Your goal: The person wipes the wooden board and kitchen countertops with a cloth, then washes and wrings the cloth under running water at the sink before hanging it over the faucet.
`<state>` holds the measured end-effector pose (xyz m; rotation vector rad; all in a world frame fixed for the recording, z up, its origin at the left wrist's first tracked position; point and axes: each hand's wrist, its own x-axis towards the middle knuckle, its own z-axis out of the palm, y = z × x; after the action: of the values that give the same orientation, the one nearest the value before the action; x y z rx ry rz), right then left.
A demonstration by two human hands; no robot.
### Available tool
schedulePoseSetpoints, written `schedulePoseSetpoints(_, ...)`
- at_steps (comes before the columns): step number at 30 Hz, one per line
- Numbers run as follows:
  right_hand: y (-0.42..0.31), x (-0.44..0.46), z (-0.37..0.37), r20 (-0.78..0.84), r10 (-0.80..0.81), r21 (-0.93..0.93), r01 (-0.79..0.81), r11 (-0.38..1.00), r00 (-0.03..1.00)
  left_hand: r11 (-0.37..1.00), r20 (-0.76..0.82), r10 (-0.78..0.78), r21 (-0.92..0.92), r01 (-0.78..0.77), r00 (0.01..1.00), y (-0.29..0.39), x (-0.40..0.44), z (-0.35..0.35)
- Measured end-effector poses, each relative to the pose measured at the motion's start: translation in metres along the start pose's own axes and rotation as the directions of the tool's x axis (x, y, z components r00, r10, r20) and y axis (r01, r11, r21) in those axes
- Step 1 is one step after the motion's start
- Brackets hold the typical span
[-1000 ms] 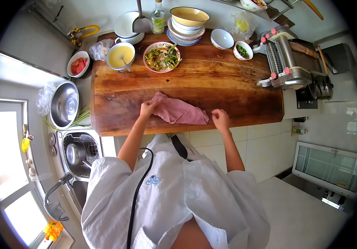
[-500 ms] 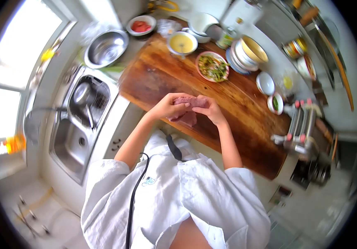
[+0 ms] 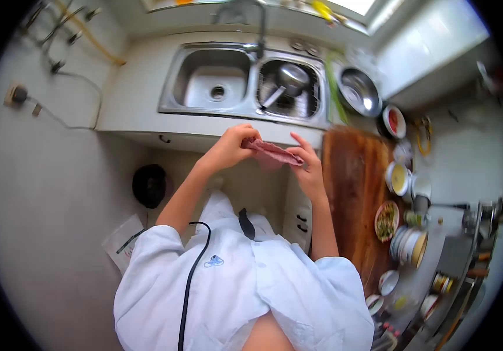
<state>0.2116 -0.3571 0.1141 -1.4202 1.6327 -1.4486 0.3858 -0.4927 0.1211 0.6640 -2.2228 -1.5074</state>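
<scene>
A pink cloth [image 3: 274,153] hangs stretched between my two hands, in front of the sink counter. My left hand [image 3: 231,147] is closed on one end of it, with the thumb and fingers pressed together. At the other end, my right hand [image 3: 310,165] pinches the cloth, its index finger raised away from it. The lower part of the cloth droops below the folded upper edge and looks blurred.
Ahead lies a double-bowl sink [image 3: 213,79] with a faucet [image 3: 258,35]; its right bowl holds a metal pan [image 3: 292,77]. To the right, a wooden counter [image 3: 345,193] carries a plate of chopped food [image 3: 387,221], stacked bowls [image 3: 408,245] and a yellow-filled bowl [image 3: 399,178].
My body and view have turned left, from the wooden counter to the sink. The cloth, bunched in both hands before, is now spread wider between them, and my right index finger has lifted.
</scene>
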Motion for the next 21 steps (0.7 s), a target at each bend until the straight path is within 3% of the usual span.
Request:
schedulePoseSetpoints(1,0.007,0.011,0.026,0.061,0.05,0.147,-0.058,0.987,0.997,1.0,-0.044,-0.006,0.007,0.006,0.999,-0.009,-0.01,-0.021)
schedulePoseSetpoints(3,0.006,0.03,0.072,0.2,0.135,0.194,-0.174,0.965,0.971,1.0,-0.107,0.024,0.004,-0.024,0.994,-0.025,-0.032,-0.064)
schedulePoseSetpoints(5,0.006,0.053,0.121,0.252,0.075,0.222,-0.133,0.966,0.965,0.998,-0.13,-0.047,-0.058,0.04,0.99,-0.044,-0.055,-0.113)
schedulePoseSetpoints(7,0.005,0.072,0.172,0.31,0.123,0.391,-0.245,0.887,0.943,0.977,-0.089,-0.161,-0.154,0.146,0.983,-0.068,-0.077,-0.162)
schedulePoseSetpoints(12,-0.005,0.121,0.275,0.403,0.146,0.364,-0.304,0.88,0.904,0.964,-0.146,-0.22,-0.181,0.193,0.965,-0.108,-0.117,-0.262)
schedulePoseSetpoints(14,-0.011,0.137,0.306,0.415,0.158,0.361,-0.322,0.875,0.896,0.903,-0.146,-0.262,-0.386,0.189,0.954,-0.122,-0.126,-0.296)
schedulePoseSetpoints(21,0.019,0.261,0.409,0.518,0.178,0.296,-0.37,0.881,0.837,0.919,-0.209,-0.31,-0.316,0.235,0.928,-0.203,-0.09,-0.411)
